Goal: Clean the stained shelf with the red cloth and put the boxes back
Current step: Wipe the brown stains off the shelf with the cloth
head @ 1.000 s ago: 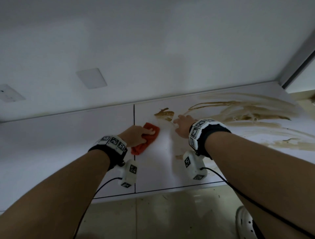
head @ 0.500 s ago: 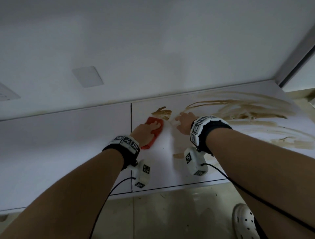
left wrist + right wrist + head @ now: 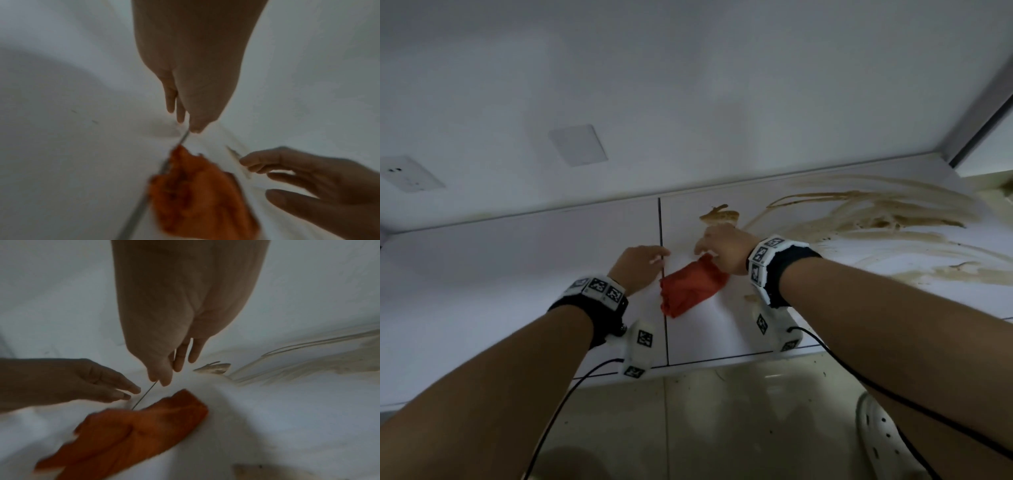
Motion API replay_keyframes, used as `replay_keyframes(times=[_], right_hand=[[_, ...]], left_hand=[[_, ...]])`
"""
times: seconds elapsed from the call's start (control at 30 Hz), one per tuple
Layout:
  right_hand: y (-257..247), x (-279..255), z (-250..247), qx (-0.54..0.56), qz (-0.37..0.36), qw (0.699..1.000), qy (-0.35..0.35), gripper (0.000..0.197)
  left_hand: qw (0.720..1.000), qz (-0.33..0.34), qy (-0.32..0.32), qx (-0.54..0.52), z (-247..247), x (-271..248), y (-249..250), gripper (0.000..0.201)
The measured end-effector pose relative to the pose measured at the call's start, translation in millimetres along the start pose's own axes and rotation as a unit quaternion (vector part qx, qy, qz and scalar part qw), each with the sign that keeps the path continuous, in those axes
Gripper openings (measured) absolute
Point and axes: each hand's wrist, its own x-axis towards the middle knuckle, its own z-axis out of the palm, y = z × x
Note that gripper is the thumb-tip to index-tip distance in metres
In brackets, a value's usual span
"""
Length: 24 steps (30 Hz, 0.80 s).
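The red cloth (image 3: pixel 691 287) lies crumpled on the white shelf (image 3: pixel 517 274), just right of the panel seam; no hand grips it. My left hand (image 3: pixel 640 269) hovers left of it with straight fingers (image 3: pixel 180 113) and holds nothing. My right hand (image 3: pixel 722 250) is over the cloth's far end, fingers (image 3: pixel 179 363) extended and loose. In the right wrist view the cloth (image 3: pixel 133 431) sits below the palm. A brown blob stain (image 3: pixel 720 216) lies just beyond the right fingertips. Wide brown smears (image 3: pixel 876 219) cover the shelf's right part. No boxes are in view.
A white wall rises behind the shelf with a blank cover plate (image 3: pixel 578 145) and a socket (image 3: pixel 407 174). The shelf's front edge runs across below my wrists. Beige floor tiles (image 3: pixel 722 428) and a white clog (image 3: pixel 876 435) lie beneath.
My left hand let go of the red cloth and drew away to the left. The cloth now lies loose between both hands, and the right hand has come over its far end.
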Motion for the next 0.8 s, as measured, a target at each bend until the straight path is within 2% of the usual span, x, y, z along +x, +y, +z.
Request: replay_keyframes(times=[0.1,0.3,0.43,0.63,0.7,0.8], right_hand=[[-22,5,17,-0.043,-0.063,0.996,-0.049,0.040],[-20,21,37,-0.039,-0.089,0.992,-0.075,0.050],[-22,34,39,-0.062,-0.064,0.994,-0.061,0.050],[13,28,22,-0.080,0.064,0.994,-0.047,0.049],[17,20,20,-0.097,0.056,0.992,-0.059,0.047],[1,13,29,-0.105,-0.018,0.992,-0.069,0.046]], left_hand=[[0.998,-0.047,-0.009,0.027,7,-5,-29,0.044],[0.997,-0.036,-0.036,0.049,13,-6,-39,0.055],[0.997,-0.031,-0.048,0.043,10,-4,-42,0.054],[0.994,-0.020,-0.088,0.066,7,-6,-40,0.059],[0.993,-0.014,-0.093,0.071,7,-5,-40,0.060],[0.993,-0.013,-0.094,0.068,5,-4,-41,0.058]])
